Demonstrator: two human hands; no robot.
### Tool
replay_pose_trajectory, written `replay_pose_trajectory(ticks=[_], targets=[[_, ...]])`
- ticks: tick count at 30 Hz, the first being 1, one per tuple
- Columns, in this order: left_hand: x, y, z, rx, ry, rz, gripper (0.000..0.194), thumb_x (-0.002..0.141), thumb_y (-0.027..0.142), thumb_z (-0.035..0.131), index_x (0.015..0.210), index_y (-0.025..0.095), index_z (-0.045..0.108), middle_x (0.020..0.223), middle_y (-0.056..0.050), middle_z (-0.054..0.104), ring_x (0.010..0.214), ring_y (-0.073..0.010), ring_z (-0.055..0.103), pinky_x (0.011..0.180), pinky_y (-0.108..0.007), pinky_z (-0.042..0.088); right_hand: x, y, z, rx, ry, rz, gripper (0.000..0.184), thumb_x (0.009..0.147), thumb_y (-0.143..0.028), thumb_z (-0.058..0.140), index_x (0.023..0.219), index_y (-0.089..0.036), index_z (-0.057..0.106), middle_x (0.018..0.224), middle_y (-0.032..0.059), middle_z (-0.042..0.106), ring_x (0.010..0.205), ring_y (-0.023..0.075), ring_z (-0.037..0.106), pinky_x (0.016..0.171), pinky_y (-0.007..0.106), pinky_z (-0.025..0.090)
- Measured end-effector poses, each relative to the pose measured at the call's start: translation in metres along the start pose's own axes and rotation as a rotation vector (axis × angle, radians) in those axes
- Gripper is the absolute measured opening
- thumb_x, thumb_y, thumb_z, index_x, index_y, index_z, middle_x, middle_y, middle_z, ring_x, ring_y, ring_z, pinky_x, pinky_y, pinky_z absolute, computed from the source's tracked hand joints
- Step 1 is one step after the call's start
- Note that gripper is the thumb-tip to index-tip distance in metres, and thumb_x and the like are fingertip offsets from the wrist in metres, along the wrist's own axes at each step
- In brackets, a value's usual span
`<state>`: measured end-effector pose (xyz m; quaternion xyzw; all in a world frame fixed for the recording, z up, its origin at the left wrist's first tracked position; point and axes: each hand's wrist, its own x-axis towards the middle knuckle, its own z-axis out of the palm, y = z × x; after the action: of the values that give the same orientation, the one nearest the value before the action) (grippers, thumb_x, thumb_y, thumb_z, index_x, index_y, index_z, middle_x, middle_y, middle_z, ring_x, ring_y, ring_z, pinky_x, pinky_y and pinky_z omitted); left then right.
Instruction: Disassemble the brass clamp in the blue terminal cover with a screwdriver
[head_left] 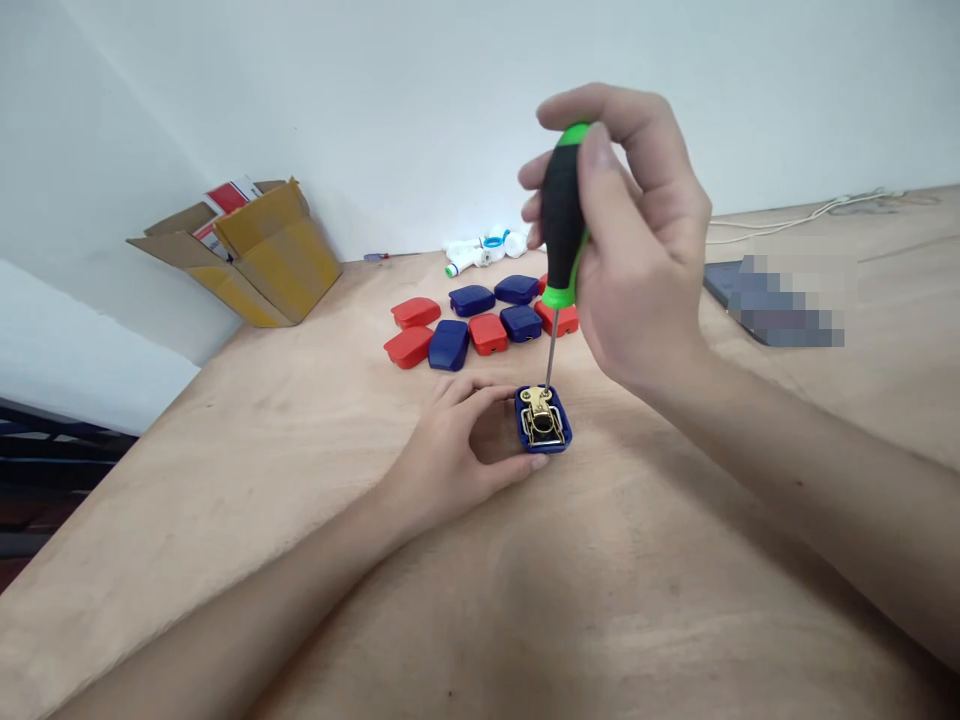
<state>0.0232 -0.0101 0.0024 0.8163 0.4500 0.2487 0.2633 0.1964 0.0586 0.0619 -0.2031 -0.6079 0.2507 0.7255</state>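
My right hand (pixel 637 220) is wrapped round the black and green handle of a screwdriver (pixel 564 215), which stands nearly upright. Its tip meets the right-hand screw of a gold metal plate (pixel 538 400). That plate sits inside a small blue plastic case (pixel 567 440), open side up on the table, with a metal clip and a wire frame in it. Fingers and thumb of my left hand (pixel 457 440) grip the case from its left side, fingers at the far edge and thumb at the near edge.
Several red cases (pixel 414 312) and blue cases (pixel 448 345) lie beyond my hands on the wooden table (pixel 337 420). White plastic pieces (pixel 472 255) rest by the wall. An open cardboard box (pixel 277 260) stands at the left, a dark, partly blurred flat object (pixel 757 305) at the right, near white cables (pixel 795 218).
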Motion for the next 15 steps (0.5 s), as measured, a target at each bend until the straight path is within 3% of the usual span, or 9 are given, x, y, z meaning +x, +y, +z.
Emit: replay_pose_trajectory(ticks=[4, 8, 11, 15], targets=[[0.0, 0.0, -0.001, 0.0, -0.001, 0.0, 0.058, 0.081, 0.046, 0.084, 0.132, 0.029, 0.063, 0.138, -0.006, 0.061, 0.128, -0.0277, 0.058, 0.115, -0.05, 0.047, 0.004, 0.002, -0.001, 0.071, -0.038, 0.068, 0.019, 0.101, -0.054, 0.051, 0.104, -0.038, 0.06, 0.093, 0.0001, 0.066, 0.067, 0.0195, 0.058, 0.057, 0.035, 0.046], [-0.001, 0.001, -0.001, -0.003, -0.004, -0.006, 0.058, 0.081, 0.045, 0.084, 0.132, 0.029, 0.063, 0.138, -0.006, 0.061, 0.128, -0.0277, 0.058, 0.115, -0.05, 0.047, 0.004, -0.005, 0.002, -0.007, 0.04, 0.006, 0.014, 0.089, -0.034, 0.077, 0.091, -0.03, 0.063, 0.096, 0.0016, 0.061, 0.085, 0.0197, 0.059, 0.07, 0.034, 0.052], [-0.001, 0.001, -0.001, -0.005, -0.003, -0.004, 0.058, 0.081, 0.045, 0.084, 0.132, 0.029, 0.063, 0.138, -0.006, 0.061, 0.128, -0.0285, 0.058, 0.115, -0.051, 0.047, 0.006, -0.003, 0.0, -0.009, 0.024, 0.013, 0.003, 0.097, -0.035, 0.064, 0.096, -0.033, 0.067, 0.096, 0.002, 0.064, 0.084, 0.0205, 0.062, 0.075, 0.037, 0.054], [0.0, 0.001, 0.0, -0.008, 0.008, 0.011, 0.058, 0.08, 0.044, 0.085, 0.132, 0.03, 0.063, 0.138, -0.006, 0.061, 0.128, -0.0287, 0.058, 0.113, -0.051, 0.048, 0.01, 0.005, -0.005, 0.029, -0.031, 0.081, 0.025, 0.105, -0.05, 0.043, 0.103, -0.036, 0.064, 0.092, 0.0017, 0.067, 0.074, 0.0211, 0.062, 0.071, 0.039, 0.054]])
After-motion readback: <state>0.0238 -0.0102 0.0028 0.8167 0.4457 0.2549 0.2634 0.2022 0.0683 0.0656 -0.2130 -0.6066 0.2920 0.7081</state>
